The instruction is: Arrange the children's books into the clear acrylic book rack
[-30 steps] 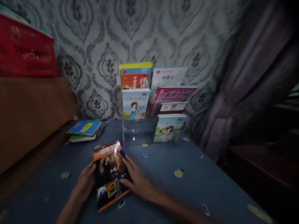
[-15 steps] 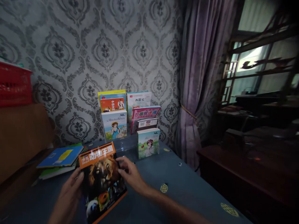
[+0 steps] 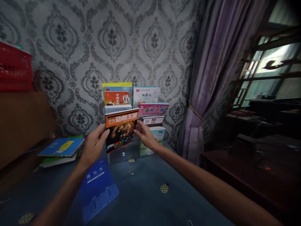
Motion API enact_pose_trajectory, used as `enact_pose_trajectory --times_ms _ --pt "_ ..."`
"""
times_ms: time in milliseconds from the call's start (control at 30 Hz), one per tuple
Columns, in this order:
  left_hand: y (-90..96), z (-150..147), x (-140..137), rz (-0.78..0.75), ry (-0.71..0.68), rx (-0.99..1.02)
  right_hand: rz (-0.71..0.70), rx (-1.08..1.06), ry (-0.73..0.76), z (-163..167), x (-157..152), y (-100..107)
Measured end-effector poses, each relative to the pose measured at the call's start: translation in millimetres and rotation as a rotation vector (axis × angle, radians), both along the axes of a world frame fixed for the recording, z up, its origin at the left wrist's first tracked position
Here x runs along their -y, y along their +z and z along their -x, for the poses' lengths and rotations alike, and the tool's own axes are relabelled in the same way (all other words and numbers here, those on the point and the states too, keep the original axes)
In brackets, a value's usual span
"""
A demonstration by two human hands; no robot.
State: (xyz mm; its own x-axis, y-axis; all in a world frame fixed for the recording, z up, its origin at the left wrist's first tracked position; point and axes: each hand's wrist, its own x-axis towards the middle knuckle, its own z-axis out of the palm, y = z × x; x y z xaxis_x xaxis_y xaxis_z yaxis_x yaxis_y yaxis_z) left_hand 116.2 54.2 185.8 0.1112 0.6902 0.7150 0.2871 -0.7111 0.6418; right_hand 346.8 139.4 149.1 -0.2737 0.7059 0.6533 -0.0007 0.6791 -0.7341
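Note:
Between my two hands I hold a book with an orange title band and a lion on its dark cover (image 3: 122,130). My left hand (image 3: 95,142) grips its left edge, and my right hand (image 3: 145,135) pinches the right edge. The book is tilted upright in front of a clear stand (image 3: 127,154), hiding most of a pale book (image 3: 117,109) behind it. Behind that stand an orange book (image 3: 117,98) and a yellow-topped book (image 3: 117,84). On the right side of the stand are a white book (image 3: 147,94), a pink book (image 3: 154,109) and a light green book (image 3: 158,134), partly behind my right hand.
A blue booklet (image 3: 100,191) lies on the dark blue tabletop (image 3: 145,204). To the left are stacked books (image 3: 62,147), a cardboard box (image 3: 24,122) and a red basket (image 3: 15,67). A purple curtain (image 3: 204,84) hangs at the right beside a dark red cabinet (image 3: 225,163).
Both hands have carried the lion book forward and up from the near tabletop to the stand's left front. The blue booklet beneath is now uncovered. The view has shifted slightly.

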Motion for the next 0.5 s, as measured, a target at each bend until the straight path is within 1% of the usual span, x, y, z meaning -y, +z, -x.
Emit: enact_pose_trajectory --times_ms 100,200,300,400,500 --pt "11.8 -6.1 -12.8 -0.103 0.082 -0.07 -0.061 0.043 0.009 -10.7 -15.9 24.2" --pt "16.1 -15.1 -24.2 -0.182 0.169 -0.107 -0.069 0.085 -0.005 -19.6 -32.8 41.7" --pt "12.9 -25.1 -33.8 -0.205 0.228 -0.137 -0.037 0.115 -0.018 -27.6 -47.2 50.9" --pt "5.2 -32.8 -44.0 -0.195 0.235 -0.127 0.012 0.14 -0.034 -35.5 -56.3 56.1" --pt "-3.2 -37.7 -57.1 -0.2 0.22 -0.055 0.073 0.197 -0.048 -42.6 -60.2 62.6"
